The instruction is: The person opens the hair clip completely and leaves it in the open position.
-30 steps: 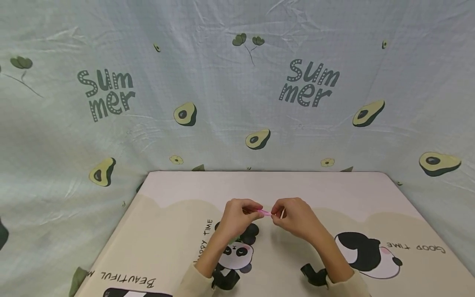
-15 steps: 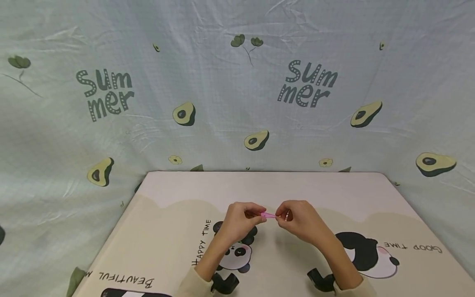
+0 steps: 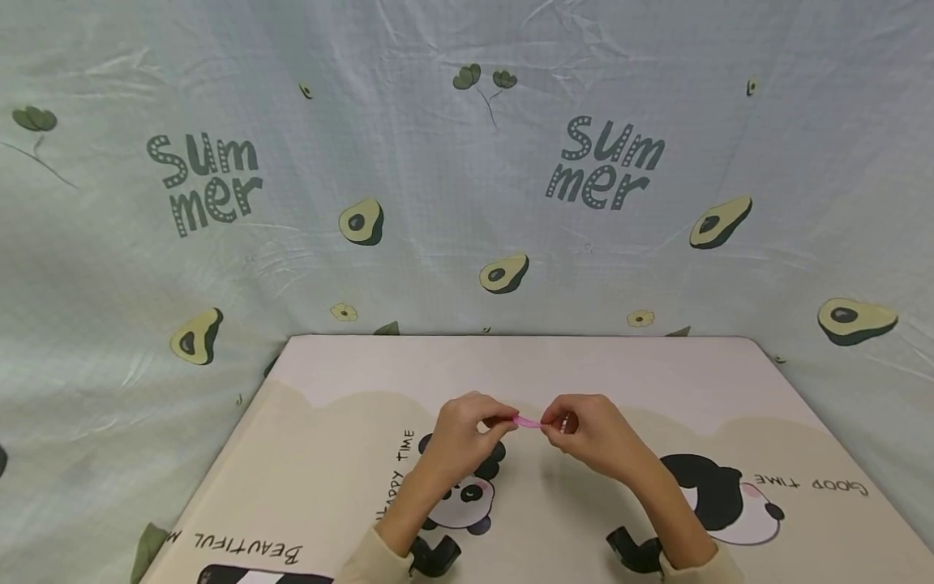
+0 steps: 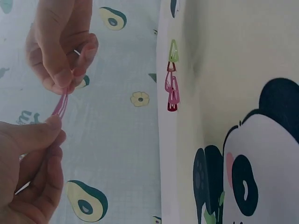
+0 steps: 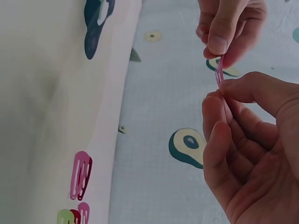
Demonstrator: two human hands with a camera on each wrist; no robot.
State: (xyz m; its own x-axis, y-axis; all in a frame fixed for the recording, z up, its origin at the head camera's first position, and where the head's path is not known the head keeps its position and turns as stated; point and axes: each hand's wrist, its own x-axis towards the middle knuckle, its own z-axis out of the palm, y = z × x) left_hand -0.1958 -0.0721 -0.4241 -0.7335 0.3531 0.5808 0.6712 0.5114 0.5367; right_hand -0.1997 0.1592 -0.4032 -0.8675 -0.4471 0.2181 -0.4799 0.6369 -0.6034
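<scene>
Between both hands, raised over the table, is a pink snap hair clip (image 3: 527,422). The thumb and fingertips of my left hand (image 3: 467,434) pinch one end of it. At the other end, my right hand (image 3: 594,434) pinches it between thumb and index finger. In the left wrist view, the clip (image 4: 61,105) shows narrow slits along its length. It appears nearly edge-on in the right wrist view, with the other fingers of my right hand (image 5: 252,149) curled loosely below.
More hair clips, pink (image 5: 79,175), red (image 4: 172,107) and light green (image 4: 173,50), lie bunched on the table (image 3: 292,454) in the wrist views. The tabletop has printed pandas and lettering. Behind it hangs a pale cloth (image 3: 438,162) with avocado prints.
Over the last second my right hand has shifted slightly right, and more of the clip shows between the hands. Since half a second ago my left hand has moved slightly left.
</scene>
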